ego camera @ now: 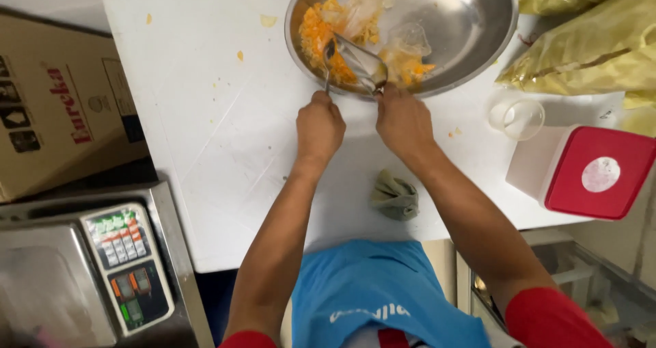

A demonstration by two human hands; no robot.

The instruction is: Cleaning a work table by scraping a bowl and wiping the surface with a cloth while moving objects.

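Nearest the camera, at the bottom of the frame, two bare forearms reach up over a white table (pixel 205 150). At centre, the left hand (pixel 319 128) is closed on the handle of a metal spoon (pixel 330 59) whose bowl sits in orange food. Just beside it, the right hand (pixel 404 121) pinches a small clear plastic bag (pixel 362 61) at the near rim of a round steel bowl (pixel 471 20), top centre. Below the hands lies a crumpled grey-green cloth (pixel 395 195).

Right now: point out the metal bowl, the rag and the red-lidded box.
metal bowl (pixel 471 20), head view, bare inner wall.
rag (pixel 395 196), head view, middle of the bundle.
red-lidded box (pixel 581 194), head view, red lid.
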